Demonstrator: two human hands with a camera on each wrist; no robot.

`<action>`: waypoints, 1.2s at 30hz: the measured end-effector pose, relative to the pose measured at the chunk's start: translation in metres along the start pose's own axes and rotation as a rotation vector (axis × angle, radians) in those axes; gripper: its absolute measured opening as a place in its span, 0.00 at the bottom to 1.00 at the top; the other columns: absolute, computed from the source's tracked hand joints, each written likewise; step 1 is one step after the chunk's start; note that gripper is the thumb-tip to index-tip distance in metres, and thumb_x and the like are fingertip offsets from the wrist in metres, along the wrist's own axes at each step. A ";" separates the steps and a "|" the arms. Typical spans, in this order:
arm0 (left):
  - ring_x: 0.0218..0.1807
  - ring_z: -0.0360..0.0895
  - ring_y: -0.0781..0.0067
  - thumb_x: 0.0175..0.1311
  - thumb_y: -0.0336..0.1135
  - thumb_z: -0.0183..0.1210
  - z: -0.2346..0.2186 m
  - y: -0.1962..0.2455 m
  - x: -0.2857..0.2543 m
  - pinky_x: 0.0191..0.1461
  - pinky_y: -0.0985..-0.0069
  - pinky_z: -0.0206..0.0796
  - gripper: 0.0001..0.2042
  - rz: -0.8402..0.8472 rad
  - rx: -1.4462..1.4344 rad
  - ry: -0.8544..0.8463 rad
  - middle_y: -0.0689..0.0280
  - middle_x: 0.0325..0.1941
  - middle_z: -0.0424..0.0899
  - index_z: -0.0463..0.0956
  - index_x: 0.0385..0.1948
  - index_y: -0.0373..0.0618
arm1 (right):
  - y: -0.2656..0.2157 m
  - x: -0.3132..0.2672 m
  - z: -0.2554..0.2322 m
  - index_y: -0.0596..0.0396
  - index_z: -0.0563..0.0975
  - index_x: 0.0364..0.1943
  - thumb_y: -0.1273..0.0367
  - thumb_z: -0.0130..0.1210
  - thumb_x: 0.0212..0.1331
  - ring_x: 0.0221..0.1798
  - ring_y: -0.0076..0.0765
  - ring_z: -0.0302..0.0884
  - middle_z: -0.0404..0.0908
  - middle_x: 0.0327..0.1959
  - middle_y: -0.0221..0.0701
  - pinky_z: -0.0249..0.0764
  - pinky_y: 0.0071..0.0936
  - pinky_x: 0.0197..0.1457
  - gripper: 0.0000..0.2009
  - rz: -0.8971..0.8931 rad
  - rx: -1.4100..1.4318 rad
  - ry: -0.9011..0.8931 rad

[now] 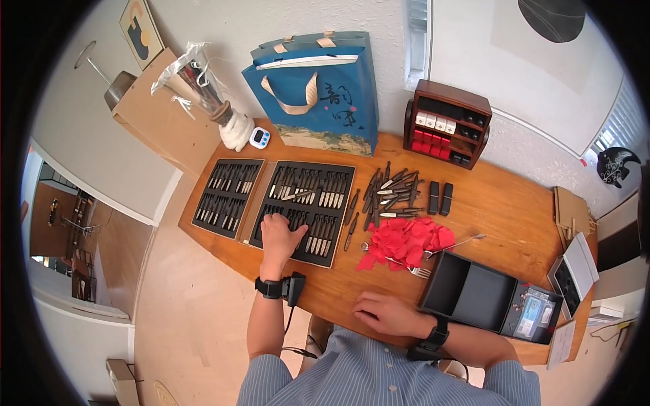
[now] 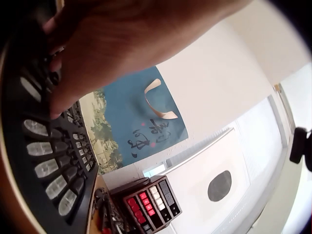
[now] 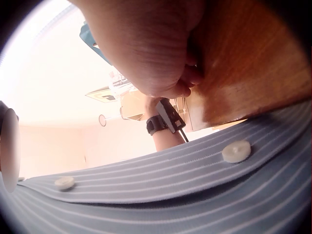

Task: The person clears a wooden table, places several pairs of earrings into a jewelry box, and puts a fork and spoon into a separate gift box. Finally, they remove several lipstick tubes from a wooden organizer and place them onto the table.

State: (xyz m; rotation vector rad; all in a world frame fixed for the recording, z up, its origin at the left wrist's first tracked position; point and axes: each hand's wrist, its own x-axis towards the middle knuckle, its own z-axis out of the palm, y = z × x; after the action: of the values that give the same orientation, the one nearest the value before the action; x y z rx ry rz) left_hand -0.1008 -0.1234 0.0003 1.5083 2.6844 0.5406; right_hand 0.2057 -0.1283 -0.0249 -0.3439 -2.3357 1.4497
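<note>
My left hand (image 1: pixel 279 237) is over the lower left of a black foam tray (image 1: pixel 344 203) holding rows of slim dark pieces with silvery tips (image 1: pixel 318 240). In the left wrist view its fingers reach down among these pieces (image 2: pixel 47 168), and the thumb points toward the tray. The fingertips are partly hidden, so I cannot tell whether they pinch a piece. One silvery-tipped piece (image 1: pixel 298 196) lies slantwise across the upper rows. My right hand (image 1: pixel 386 313) rests at the table's front edge with loosely curled fingers, holding nothing.
A second filled tray (image 1: pixel 227 197) adjoins on the left. Loose dark pieces (image 1: pixel 393 191), red petals (image 1: pixel 406 240) and a fork (image 1: pixel 420 272) lie mid-table. A black box (image 1: pixel 482 292) is at right. Behind stand a blue gift bag (image 1: pixel 318 101) and a small wooden shelf (image 1: pixel 448 124).
</note>
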 end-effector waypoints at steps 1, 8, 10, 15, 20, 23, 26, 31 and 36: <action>0.49 0.73 0.44 0.52 0.42 0.74 -0.001 0.002 0.003 0.55 0.60 0.69 0.21 0.001 -0.001 0.000 0.47 0.44 0.77 0.77 0.35 0.33 | 0.000 0.000 0.000 0.57 0.79 0.41 0.69 0.55 0.68 0.43 0.47 0.80 0.77 0.42 0.35 0.77 0.37 0.46 0.07 0.007 -0.003 -0.005; 0.46 0.78 0.45 0.54 0.40 0.72 -0.006 0.013 0.010 0.51 0.59 0.75 0.18 0.103 0.241 -0.142 0.44 0.43 0.78 0.82 0.33 0.31 | 0.002 0.000 0.000 0.56 0.80 0.42 0.70 0.56 0.67 0.43 0.44 0.81 0.79 0.43 0.34 0.78 0.33 0.47 0.06 0.005 -0.003 0.001; 0.46 0.79 0.46 0.54 0.39 0.71 -0.002 0.015 0.007 0.51 0.60 0.76 0.17 0.111 0.283 -0.136 0.44 0.43 0.78 0.82 0.32 0.31 | 0.001 0.000 0.000 0.57 0.80 0.42 0.70 0.56 0.67 0.43 0.44 0.81 0.79 0.43 0.34 0.78 0.33 0.47 0.06 0.001 -0.003 -0.001; 0.46 0.80 0.48 0.57 0.29 0.66 0.008 0.009 0.007 0.47 0.64 0.78 0.09 0.158 0.391 -0.046 0.47 0.43 0.77 0.81 0.33 0.31 | 0.001 0.000 -0.001 0.56 0.80 0.42 0.69 0.56 0.68 0.43 0.44 0.81 0.79 0.42 0.34 0.78 0.33 0.46 0.06 -0.004 -0.015 -0.006; 0.46 0.79 0.48 0.62 0.23 0.58 0.018 -0.005 0.007 0.46 0.63 0.78 0.04 0.215 0.424 0.036 0.48 0.43 0.77 0.77 0.36 0.33 | 0.002 0.000 0.000 0.56 0.80 0.42 0.69 0.56 0.68 0.43 0.45 0.80 0.79 0.42 0.34 0.78 0.33 0.46 0.06 -0.011 -0.004 -0.002; 0.45 0.80 0.45 0.67 0.24 0.54 0.018 -0.016 0.011 0.44 0.59 0.77 0.04 0.203 0.320 0.113 0.48 0.41 0.78 0.73 0.39 0.34 | 0.004 0.000 0.001 0.57 0.80 0.41 0.69 0.56 0.68 0.43 0.45 0.80 0.79 0.42 0.35 0.78 0.33 0.46 0.06 -0.018 -0.009 0.012; 0.42 0.81 0.43 0.71 0.27 0.51 0.002 0.002 0.012 0.42 0.56 0.76 0.06 0.123 0.130 0.156 0.48 0.38 0.81 0.71 0.42 0.34 | 0.004 0.000 0.002 0.58 0.78 0.40 0.68 0.54 0.68 0.43 0.48 0.79 0.77 0.40 0.37 0.77 0.38 0.46 0.07 -0.028 -0.001 0.025; 0.36 0.87 0.62 0.76 0.30 0.51 -0.015 0.068 0.013 0.39 0.69 0.79 0.09 0.083 -0.701 -0.200 0.53 0.35 0.86 0.72 0.44 0.32 | 0.009 -0.001 0.007 0.56 0.78 0.40 0.67 0.53 0.69 0.42 0.50 0.78 0.76 0.40 0.37 0.76 0.39 0.46 0.07 -0.067 -0.016 0.047; 0.38 0.85 0.66 0.74 0.31 0.55 -0.001 0.124 0.028 0.44 0.72 0.77 0.11 0.189 -0.821 -0.420 0.55 0.37 0.86 0.72 0.47 0.30 | 0.011 -0.001 0.007 0.56 0.78 0.41 0.68 0.53 0.68 0.43 0.51 0.78 0.75 0.41 0.37 0.76 0.40 0.46 0.07 -0.075 -0.018 0.038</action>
State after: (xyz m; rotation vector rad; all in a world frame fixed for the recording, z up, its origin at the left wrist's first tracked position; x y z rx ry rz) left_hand -0.0134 -0.0414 0.0436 1.3952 1.6828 1.0248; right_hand 0.2040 -0.1295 -0.0384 -0.2836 -2.3070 1.3765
